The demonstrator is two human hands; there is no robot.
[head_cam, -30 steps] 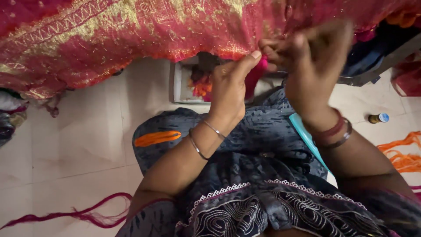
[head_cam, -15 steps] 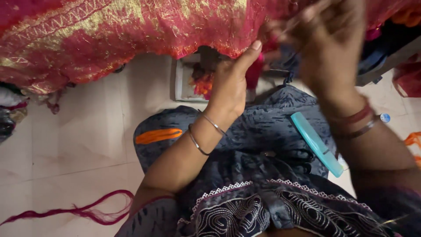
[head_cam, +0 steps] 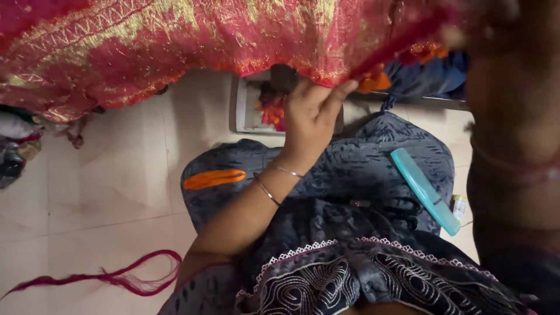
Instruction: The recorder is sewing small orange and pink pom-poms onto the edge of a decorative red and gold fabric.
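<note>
1. The left hand is raised to the lower edge of the red and gold embroidered fabric, which hangs across the top of the view.
2. Its fingers are pressed together and curled up against the fabric hem; the thumb side is hidden, so a true pinch cannot be told.
3. 2 thin metal bangles sit on the left wrist.
4. The right hand is lifted close to the camera at the upper right and heavily blurred; the state of its fingers cannot be told. It appears to be at the fabric edge.
5. A teal comb lies on the person's dark patterned lap, near the right forearm.
6. An orange strip lies on the left side of the lap.
7. A bundle of magenta thread trails across the pale tiled floor at the lower left.
</note>
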